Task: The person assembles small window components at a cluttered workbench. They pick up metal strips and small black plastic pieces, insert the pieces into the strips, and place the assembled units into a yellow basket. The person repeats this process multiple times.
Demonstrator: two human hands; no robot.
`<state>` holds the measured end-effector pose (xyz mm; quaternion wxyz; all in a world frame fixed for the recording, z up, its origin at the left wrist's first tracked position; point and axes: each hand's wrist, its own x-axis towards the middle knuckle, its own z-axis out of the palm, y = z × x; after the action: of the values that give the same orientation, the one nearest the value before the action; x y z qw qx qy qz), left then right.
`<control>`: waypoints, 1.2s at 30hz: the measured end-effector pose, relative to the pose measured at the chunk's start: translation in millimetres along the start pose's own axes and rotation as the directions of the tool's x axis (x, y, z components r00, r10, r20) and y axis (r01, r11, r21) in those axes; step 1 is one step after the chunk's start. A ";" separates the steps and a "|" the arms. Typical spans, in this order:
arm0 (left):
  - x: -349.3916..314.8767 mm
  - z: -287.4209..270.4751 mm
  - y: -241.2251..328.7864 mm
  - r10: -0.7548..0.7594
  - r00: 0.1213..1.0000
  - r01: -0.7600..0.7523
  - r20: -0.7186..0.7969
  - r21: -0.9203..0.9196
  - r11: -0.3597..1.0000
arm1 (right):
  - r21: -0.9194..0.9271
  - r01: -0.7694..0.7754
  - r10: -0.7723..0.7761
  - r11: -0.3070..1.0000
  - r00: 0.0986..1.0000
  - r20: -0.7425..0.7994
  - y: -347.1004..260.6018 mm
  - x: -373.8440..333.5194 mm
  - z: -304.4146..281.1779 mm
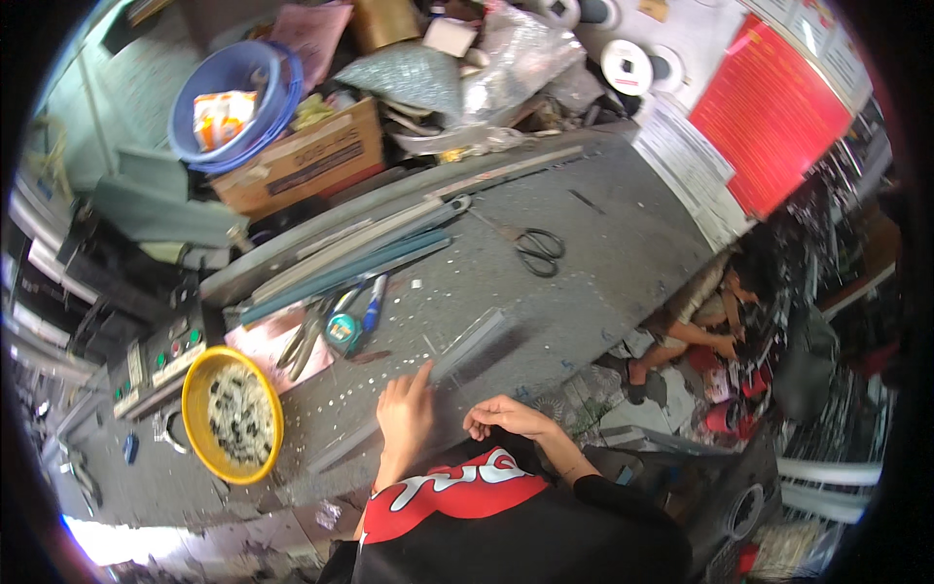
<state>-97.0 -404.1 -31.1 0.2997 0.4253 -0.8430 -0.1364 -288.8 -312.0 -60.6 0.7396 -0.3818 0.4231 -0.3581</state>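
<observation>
Grey workbench, yellow basin, black-handled scissors, long blue-grey strips

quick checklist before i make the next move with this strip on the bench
1. Left hand at the translucent strip: ok, it is over it; firmness of contact, cannot tell.
2. Right hand free of tools: ok, none shows in it; a tiny piece in the fingers, cannot tell.
3. Strip seen whole: not ok, the left hand hides part.
4. Bench free of loose bits: not ok, small white bits are scattered on it.
5. Scissors apart from both hands: ok.
6. Yellow basin apart from both hands: ok.
</observation>
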 end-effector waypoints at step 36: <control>89.5 45.5 63.4 -0.240 0.971 0.228 -0.022 -0.243 0.943 | -0.649 0.172 -0.668 0.741 0.283 -0.688 -164.7 -58.8 -219.9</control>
<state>-206.6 -438.6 -1.2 0.3518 0.4866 -0.7561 -0.2602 -543.2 -393.9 26.1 0.1546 -0.3904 0.6966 -0.5817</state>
